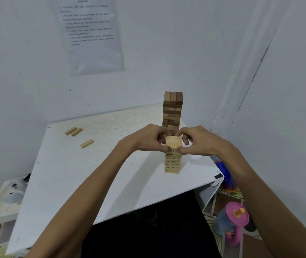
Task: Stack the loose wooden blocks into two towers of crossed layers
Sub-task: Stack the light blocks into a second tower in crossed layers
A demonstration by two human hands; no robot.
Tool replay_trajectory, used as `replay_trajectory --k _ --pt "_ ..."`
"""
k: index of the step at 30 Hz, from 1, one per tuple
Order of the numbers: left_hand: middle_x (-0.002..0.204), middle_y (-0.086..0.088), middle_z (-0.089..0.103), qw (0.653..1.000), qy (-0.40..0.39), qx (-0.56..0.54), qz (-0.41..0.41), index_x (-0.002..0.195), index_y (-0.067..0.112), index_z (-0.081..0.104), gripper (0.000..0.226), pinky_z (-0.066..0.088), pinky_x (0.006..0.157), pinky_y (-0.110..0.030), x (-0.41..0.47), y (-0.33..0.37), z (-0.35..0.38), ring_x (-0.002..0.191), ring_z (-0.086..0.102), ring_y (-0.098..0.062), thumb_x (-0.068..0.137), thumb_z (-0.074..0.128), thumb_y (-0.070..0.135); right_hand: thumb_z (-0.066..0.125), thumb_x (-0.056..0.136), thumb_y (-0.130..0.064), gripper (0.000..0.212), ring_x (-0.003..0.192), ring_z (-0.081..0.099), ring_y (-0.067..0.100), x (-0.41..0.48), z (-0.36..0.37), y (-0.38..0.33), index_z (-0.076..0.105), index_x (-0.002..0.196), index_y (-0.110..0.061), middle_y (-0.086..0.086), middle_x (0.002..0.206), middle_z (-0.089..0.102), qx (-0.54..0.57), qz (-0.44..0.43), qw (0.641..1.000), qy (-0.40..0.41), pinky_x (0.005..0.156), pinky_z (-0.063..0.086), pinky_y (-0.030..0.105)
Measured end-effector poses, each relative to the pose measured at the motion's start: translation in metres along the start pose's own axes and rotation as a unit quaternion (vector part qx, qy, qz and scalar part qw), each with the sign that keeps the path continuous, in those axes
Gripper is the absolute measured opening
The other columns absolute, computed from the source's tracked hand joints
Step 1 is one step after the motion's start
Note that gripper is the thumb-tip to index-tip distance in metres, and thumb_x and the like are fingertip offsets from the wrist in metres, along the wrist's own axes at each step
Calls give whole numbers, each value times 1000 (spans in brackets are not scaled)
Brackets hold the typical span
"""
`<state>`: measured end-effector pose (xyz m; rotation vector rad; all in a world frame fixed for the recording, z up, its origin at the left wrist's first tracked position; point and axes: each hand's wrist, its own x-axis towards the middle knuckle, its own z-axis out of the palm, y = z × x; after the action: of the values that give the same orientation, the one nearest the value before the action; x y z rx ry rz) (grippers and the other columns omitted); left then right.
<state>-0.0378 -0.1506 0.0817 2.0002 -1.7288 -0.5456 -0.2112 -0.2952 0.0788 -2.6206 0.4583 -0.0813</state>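
A light wooden tower with printed numbers stands near the front right of the white table. My left hand and my right hand pinch its top layer from either side, thumbs at the front, fingers curled behind. Directly behind it rises a taller dark brown tower of crossed layers, its base hidden by my hands. Loose light blocks lie at the far left: a pair side by side and a single one.
The table sits in a corner, walls behind and to the right, with a printed sheet on the back wall. A pink-lidded container and a blue object stand on the floor at right. A low white shelf is at left.
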Motion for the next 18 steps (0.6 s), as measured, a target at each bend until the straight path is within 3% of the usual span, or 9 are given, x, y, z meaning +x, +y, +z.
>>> replay_trajectory --k 13,18 --pt "75 6 59 1000 -1 -26 0 111 18 67 34 46 64 -27 2 -9 5 61 51 -3 81 80 28 77 85 -38 50 75 55 12 0 1 1 58 128 -22 -5 89 59 2 -3 1000 -3 74 52 38" --pt "78 4 58 999 -10 -34 12 125 23 63 45 42 62 -18 -1 -8 3 63 50 -2 84 80 27 77 84 -43 61 79 57 14 -2 1 1 52 137 -24 -8 90 58 -2 -3 1000 -9 74 53 37"
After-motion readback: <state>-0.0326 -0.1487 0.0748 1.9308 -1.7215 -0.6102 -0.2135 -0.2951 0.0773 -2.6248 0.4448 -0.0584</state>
